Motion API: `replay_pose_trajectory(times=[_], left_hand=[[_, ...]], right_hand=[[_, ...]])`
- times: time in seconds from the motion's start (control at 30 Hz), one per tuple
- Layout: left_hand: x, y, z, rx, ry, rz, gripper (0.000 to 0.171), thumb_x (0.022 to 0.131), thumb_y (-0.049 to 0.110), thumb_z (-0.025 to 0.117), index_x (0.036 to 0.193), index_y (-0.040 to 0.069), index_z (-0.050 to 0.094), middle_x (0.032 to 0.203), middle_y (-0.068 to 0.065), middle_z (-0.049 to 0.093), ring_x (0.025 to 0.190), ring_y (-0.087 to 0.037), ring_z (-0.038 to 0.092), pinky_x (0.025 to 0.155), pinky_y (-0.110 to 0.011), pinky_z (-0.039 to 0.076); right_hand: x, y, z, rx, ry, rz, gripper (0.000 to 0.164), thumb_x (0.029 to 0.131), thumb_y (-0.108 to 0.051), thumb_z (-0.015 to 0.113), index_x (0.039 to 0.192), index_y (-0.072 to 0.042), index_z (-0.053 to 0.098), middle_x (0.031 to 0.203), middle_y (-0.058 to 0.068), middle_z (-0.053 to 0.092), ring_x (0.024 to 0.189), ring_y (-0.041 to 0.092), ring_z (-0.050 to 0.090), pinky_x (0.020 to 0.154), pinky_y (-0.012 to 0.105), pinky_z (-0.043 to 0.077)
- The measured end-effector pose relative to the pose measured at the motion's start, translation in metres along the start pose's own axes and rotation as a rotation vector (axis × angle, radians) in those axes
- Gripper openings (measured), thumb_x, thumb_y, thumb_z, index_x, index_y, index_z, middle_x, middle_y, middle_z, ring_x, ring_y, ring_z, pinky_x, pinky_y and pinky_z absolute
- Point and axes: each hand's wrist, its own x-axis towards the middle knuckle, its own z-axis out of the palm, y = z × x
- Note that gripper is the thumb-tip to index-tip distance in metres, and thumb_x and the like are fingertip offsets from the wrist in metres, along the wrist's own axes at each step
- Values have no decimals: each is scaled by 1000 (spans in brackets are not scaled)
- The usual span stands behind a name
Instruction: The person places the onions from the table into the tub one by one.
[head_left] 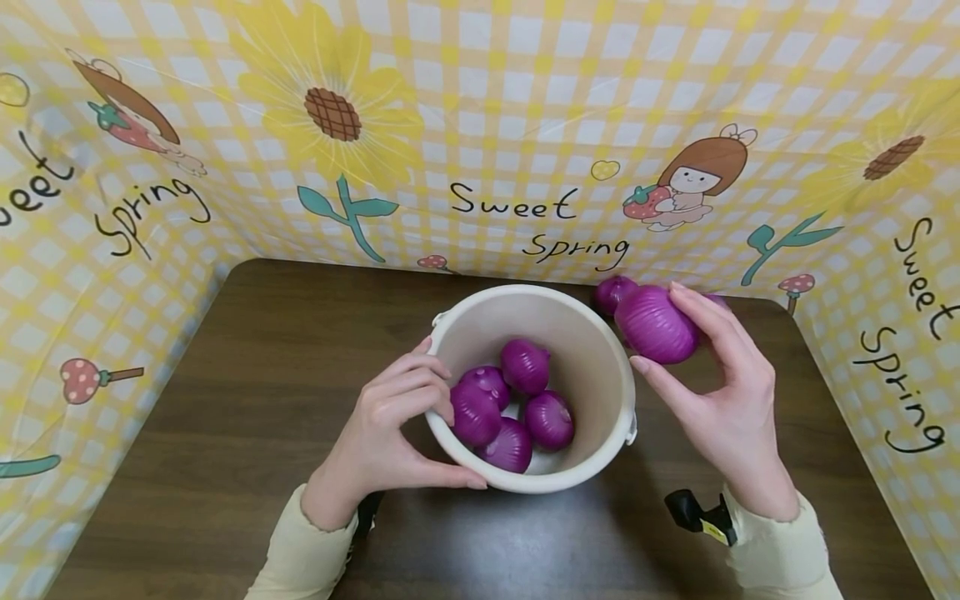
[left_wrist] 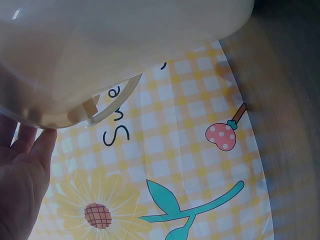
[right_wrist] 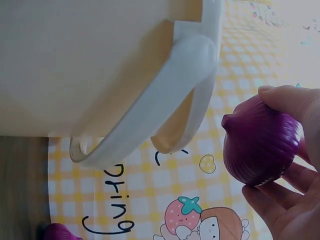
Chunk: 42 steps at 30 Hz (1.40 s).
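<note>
A cream-white bucket [head_left: 600, 450] stands on the table with several purple onions [head_left: 550, 419] lying in its bottom. My left hand [head_left: 393, 421] grips its rim at the left, thumb along the front edge and fingers over the side. In the left wrist view, the left fingers [left_wrist: 46, 150] meet the bucket's rim from below. Right of the bucket, my right hand [head_left: 738, 400] holds a purple onion [head_left: 656, 325] between thumb and fingers, raised near rim height. The right wrist view shows this onion [right_wrist: 262, 140] beside the bucket's white handle [right_wrist: 145, 107].
Behind the held onion, another onion [head_left: 613, 294] lies near the table's back edge, and part of one more [head_left: 716, 302] shows behind the right fingers. The brown table [head_left: 300, 350] is bordered by a yellow checked cloth [head_left: 480, 125] at the back and sides.
</note>
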Motion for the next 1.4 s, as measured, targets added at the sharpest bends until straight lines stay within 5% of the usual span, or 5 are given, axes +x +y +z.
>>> replay_pose_trajectory(times=[0.2, 0.47, 1.0, 1.4], left_hand=[[0, 0, 0, -6, 0, 0, 57, 61, 55, 96, 78, 12, 63, 77, 3, 62, 95, -26, 60, 111, -66, 36], [-1, 0, 1, 1, -1, 4, 57, 61, 55, 96, 77, 12, 63, 77, 3, 62, 94, -26, 60, 110, -65, 37], [-1, 0, 1, 1, -2, 3, 57, 61, 55, 96, 77, 12, 63, 77, 3, 62, 93, -27, 61, 110, -66, 36], [-1, -1, 1, 11, -3, -2, 57, 60, 55, 96, 78, 12, 63, 78, 3, 62, 94, -25, 60, 111, -64, 37]], right_hand=[[-1, -2, 1, 5, -5, -18, 57, 84, -14, 86, 130, 9, 62, 133, 23, 61, 129, 32, 54, 105, 27, 48], [-2, -6, 3, -5, -28, -12, 59, 78, -2, 88, 130, 8, 62, 134, 22, 61, 129, 30, 55, 106, 29, 48], [-2, -10, 7, 11, -55, -73, 64, 89, -42, 80, 126, 9, 65, 129, 24, 63, 124, 29, 58, 104, 27, 49], [-5, -9, 13, 32, -57, -114, 64, 90, -44, 77, 124, 9, 65, 128, 25, 63, 123, 29, 59, 104, 27, 49]])
